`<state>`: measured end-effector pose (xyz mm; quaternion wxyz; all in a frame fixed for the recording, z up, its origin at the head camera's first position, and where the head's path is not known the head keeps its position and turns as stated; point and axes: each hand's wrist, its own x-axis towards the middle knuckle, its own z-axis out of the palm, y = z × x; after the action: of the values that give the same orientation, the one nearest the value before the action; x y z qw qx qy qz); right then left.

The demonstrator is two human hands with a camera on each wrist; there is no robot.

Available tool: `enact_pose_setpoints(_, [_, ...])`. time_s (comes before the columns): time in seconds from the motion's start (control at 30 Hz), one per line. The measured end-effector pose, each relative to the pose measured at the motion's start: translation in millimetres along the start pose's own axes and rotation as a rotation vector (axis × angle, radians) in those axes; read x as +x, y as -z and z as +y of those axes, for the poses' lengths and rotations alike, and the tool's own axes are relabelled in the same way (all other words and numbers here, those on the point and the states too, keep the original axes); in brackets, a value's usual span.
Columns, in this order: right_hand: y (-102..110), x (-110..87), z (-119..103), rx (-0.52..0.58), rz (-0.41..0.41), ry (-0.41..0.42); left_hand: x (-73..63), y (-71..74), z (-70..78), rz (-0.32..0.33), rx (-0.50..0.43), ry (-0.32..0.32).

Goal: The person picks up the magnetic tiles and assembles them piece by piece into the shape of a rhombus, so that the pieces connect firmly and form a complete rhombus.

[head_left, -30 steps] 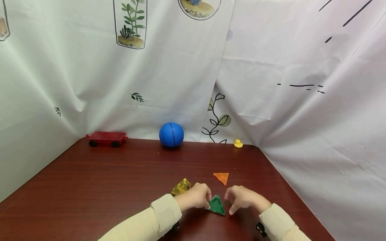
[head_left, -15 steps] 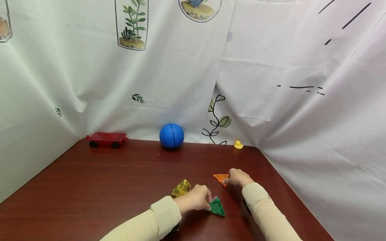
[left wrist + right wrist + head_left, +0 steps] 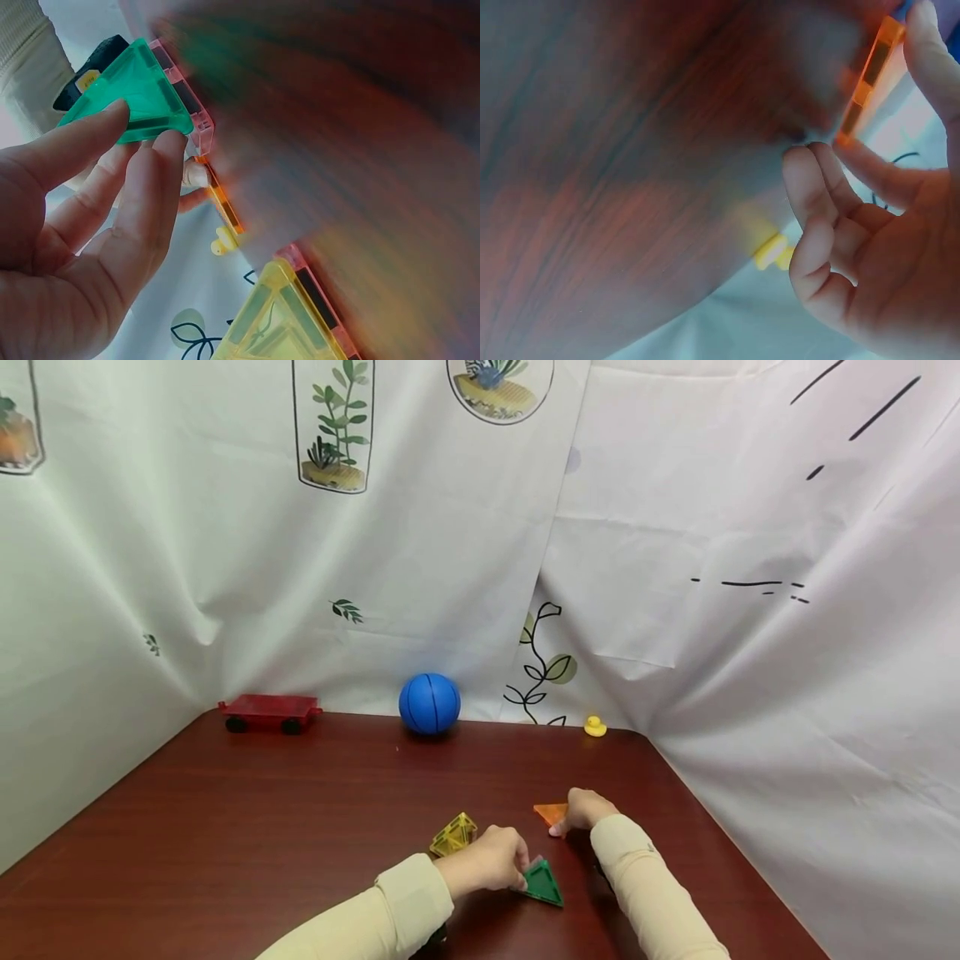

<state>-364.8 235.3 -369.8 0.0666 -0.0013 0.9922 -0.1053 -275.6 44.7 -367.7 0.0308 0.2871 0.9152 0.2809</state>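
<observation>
In the head view my left hand (image 3: 491,858) pinches a green triangular magnetic tile (image 3: 543,882) near the table's front. The left wrist view shows the thumb on the green face and other fingertips by its lower corner. A pink tile (image 3: 186,97) lies flat against the table beneath it. Farther right, my right hand (image 3: 588,811) grips an orange triangular magnetic tile (image 3: 551,812). Its thumb and index finger (image 3: 881,171) are at two corners of that tile, which lies flat on the table; the hand covers its right part in the head view.
A yellow magnetic-tile piece (image 3: 454,835) with a pink base stands just behind the left wrist. Along the back edge are a red wheeled car base (image 3: 270,707), a blue ball (image 3: 430,703) and a yellow toy duck (image 3: 595,727). White printed cloth (image 3: 450,543) encloses the table (image 3: 300,810).
My right hand has gone from beside the green tile forward to the orange tile and now grips it. My left hand stays at the green tile. The head view has tilted slightly.
</observation>
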Motion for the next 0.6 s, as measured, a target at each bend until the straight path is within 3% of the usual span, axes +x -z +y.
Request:
enact_pose_setpoints(0.37, [2.6,-32.0,5.0,0.324,0.071,0.178,1.4,0.4,-0.1,-0.011,0.001,0.014])
enact_pose_setpoints(0.6, [9.1,-60.1,14.0,0.289,0.094,0.242,0.9,-1.5,0.2,0.008,0.005,0.014])
